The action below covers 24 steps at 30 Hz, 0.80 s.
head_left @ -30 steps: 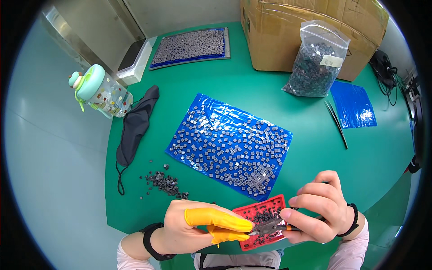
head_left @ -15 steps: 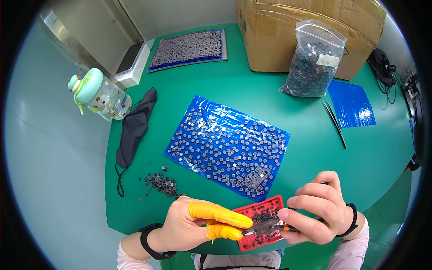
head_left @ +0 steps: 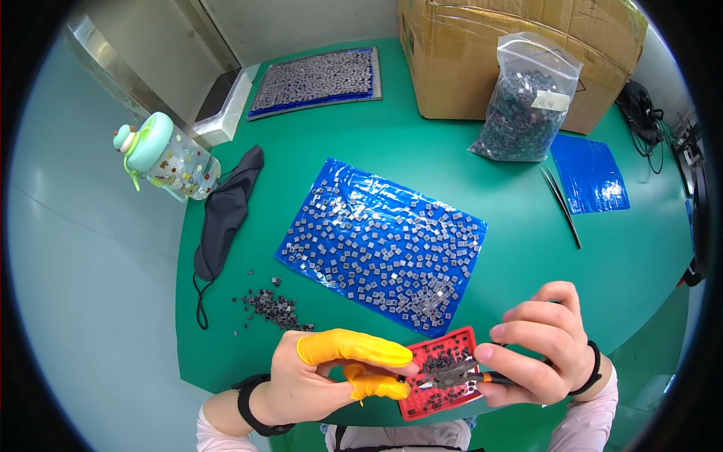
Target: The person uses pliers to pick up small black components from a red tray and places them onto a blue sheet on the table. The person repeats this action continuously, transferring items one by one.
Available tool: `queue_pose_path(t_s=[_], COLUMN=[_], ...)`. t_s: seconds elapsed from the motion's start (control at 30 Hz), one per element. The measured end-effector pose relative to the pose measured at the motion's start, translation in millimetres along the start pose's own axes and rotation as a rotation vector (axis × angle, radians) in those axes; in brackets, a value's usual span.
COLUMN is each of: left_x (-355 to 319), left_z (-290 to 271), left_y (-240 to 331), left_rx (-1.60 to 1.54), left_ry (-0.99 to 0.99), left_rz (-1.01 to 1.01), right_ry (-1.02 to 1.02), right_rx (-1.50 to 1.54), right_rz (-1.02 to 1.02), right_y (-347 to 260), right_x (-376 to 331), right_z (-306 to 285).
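Observation:
My left hand (head_left: 312,377) has yellow finger cots on its thumb and index finger. These two fingers curl toward each other at the left edge of a red tray (head_left: 410,410), with a small dark piece (head_left: 402,380) seeming to sit between their tips. In my right hand (head_left: 538,354) are small cutting pliers (head_left: 456,374) with black and orange handles. Their jaws point left over the tray, a little apart from my left fingertips. Many tiny black bits (head_left: 444,360) lie in the tray.
Beyond the tray lies a blue sheet (head_left: 335,173) covered with small square pieces. Left of it are a loose dark pile (head_left: 275,307), a dark face mask (head_left: 226,215) and a bottle (head_left: 177,158). Farther off are tweezers (head_left: 563,211), a filled bag (head_left: 520,113) and a cardboard box (head_left: 452,75).
My left hand has drawn slightly left and my right hand slightly right. The pliers' jaws, close to my left fingertips before, now show a gap from them.

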<state>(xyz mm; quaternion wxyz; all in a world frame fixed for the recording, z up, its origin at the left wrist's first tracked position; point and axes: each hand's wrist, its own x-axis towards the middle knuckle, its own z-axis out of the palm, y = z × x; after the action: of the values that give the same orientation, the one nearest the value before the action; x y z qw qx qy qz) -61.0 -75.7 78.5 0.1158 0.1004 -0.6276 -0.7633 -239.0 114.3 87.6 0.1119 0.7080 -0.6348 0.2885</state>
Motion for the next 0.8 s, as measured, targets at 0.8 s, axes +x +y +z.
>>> queue_pose_path(t_s=[0.8], left_x=[20], left_z=[-20], left_y=[-2], left_rx=[1.607], left_ry=[0.172], left_rz=[0.287], right_ry=[-0.28], right_rx=[0.097], right_rz=[-0.19], right_y=[7], right_x=[-6], right_z=[22])
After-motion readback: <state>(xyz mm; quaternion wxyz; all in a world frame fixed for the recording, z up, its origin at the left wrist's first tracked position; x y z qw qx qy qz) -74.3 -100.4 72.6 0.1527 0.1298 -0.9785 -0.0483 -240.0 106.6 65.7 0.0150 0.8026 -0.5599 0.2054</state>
